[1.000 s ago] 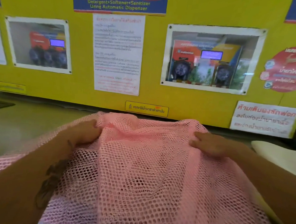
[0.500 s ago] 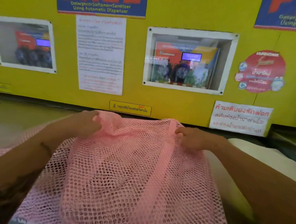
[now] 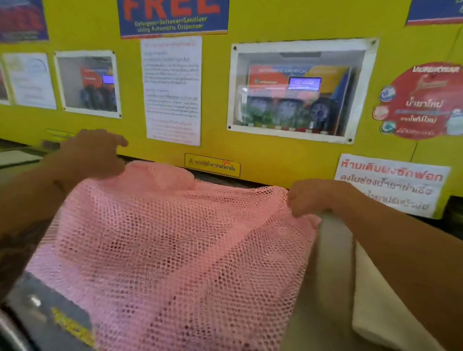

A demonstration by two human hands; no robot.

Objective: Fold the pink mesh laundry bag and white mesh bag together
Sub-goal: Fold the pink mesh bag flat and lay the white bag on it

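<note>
Both hands on pink mesh bag [image 3: 172,252]: left hand [image 3: 92,152] pinching upper-left edge loosely, right hand [image 3: 312,197] clenched on right corner; white bag [image 3: 335,274] lower right, likely slipping out of fold

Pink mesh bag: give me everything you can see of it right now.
The pink bag is soft, open-weave netting with small holes, see-through enough that darker layers show beneath. It lies spread and rumpled across the surface below the yellow wall, its far edge bunched into a hump. The left hand rests at its far left corner, fingers loose; the right hand pinches its far right corner. A cream cloth lies along its right side.
</note>
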